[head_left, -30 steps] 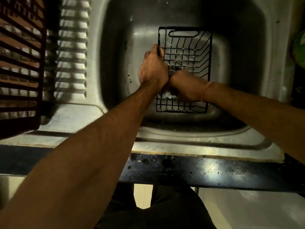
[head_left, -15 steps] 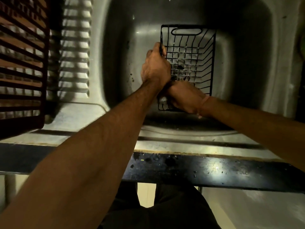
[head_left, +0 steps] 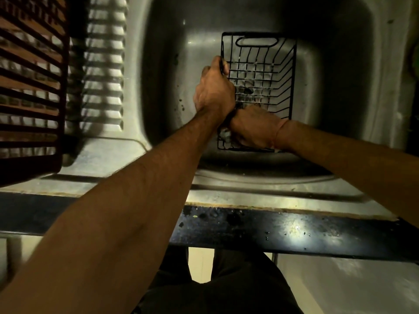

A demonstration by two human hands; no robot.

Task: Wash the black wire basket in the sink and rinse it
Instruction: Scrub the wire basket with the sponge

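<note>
The steel sink [head_left: 163, 91] holds the black wire basket [head_left: 281, 71], its long axis running away from the person. The left hand [head_left: 215, 91] grips its left rim; the right hand [head_left: 254, 130], inside the near end, seems curled round something, perhaps 1 scrubber.

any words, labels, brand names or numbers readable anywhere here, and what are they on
None: no text can be read in this view.
Black wire basket: bare wire, no label.
Stainless steel sink: no stamp or brand visible.
Red-brown slatted plastic rack: no marking visible.
Dark counter edge: specks only, no letters.
</note>
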